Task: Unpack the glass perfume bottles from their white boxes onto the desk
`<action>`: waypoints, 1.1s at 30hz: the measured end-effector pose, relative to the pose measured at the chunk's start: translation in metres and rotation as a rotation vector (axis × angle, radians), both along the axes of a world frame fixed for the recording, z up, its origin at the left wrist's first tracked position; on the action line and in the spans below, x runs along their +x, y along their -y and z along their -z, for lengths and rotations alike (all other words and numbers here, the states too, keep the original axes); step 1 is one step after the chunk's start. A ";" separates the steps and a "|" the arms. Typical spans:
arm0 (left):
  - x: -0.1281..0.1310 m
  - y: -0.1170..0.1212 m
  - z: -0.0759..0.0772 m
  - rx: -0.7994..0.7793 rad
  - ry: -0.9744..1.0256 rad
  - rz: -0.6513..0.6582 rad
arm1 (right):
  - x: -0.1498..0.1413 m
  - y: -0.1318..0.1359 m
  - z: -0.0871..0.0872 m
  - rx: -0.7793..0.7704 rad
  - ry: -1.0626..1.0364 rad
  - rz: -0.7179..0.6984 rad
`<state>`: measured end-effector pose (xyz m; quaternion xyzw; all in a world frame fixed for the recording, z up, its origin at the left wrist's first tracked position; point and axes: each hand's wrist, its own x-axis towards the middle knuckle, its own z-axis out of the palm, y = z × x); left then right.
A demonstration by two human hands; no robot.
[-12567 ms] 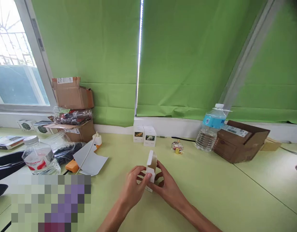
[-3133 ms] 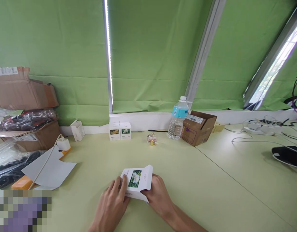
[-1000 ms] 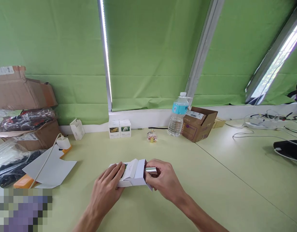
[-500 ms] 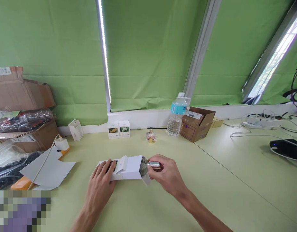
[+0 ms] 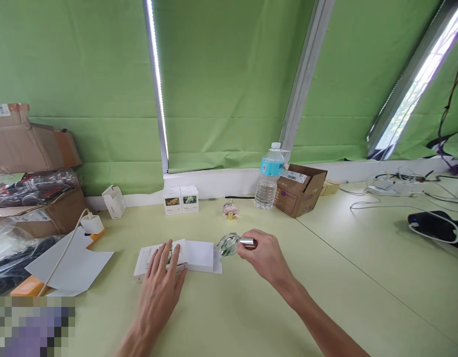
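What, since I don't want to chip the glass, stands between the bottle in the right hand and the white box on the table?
Nothing visible does. The glass bottle in the right hand is just off the end of the white box, with only the box's end flap jutting out below it. The left hand rests on the box's other end.

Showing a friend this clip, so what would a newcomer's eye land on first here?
Green blinds fill the upper half of the view. Below them, near the middle, the right hand holds up a glass perfume bottle with a silver cap, while the left hand lies on a flat white box.
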<state>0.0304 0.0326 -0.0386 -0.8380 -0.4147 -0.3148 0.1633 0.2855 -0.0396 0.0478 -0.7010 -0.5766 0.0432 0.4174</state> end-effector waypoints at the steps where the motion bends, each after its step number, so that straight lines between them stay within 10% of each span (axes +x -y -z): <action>1: 0.002 0.003 -0.001 0.001 -0.001 0.039 | 0.002 0.001 -0.002 -0.022 0.009 0.006; 18: 0.028 0.041 -0.002 -0.206 0.148 0.486 | -0.051 0.028 0.007 -0.120 0.106 -0.298; 27: 0.029 0.042 -0.018 -0.730 0.377 0.374 | -0.040 0.032 -0.016 -0.116 0.002 -0.336; 33: 0.026 0.035 -0.023 -1.023 0.637 0.436 | -0.017 0.019 0.001 -0.314 0.109 -0.203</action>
